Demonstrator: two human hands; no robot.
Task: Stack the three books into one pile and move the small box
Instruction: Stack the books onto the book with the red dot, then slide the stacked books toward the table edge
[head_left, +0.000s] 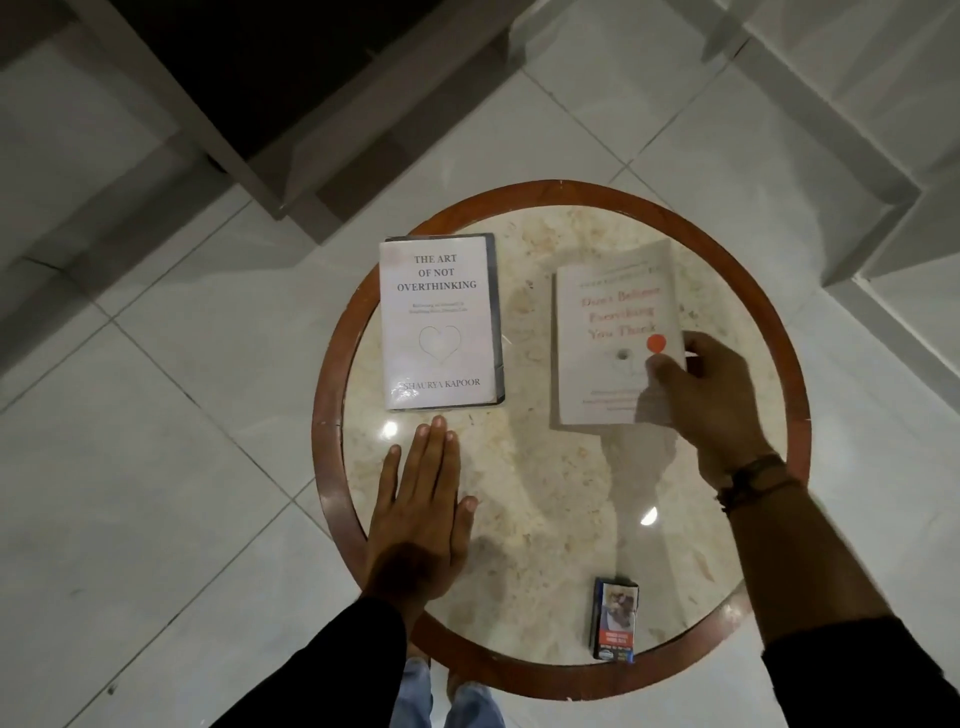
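On the round marble table (545, 519) lies a white book titled "The Art of Not Overthinking" (439, 322) at the left, resting on a darker book whose edge (497, 332) shows along its right side. A second white book with red lettering (608, 338) is at the right, tilted up off the table. My right hand (701, 395) grips its right edge, thumb on the cover. My left hand (421, 514) lies flat on the table just below the left book, fingers together, holding nothing. A small dark box (615, 618) stands near the table's front edge.
The table has a reddish-brown wooden rim (324, 415). It stands on pale glossy floor tiles (156, 467). Grey furniture frames (291, 171) stand beyond the table at upper left and upper right. My jeans (447, 701) show under the front rim.
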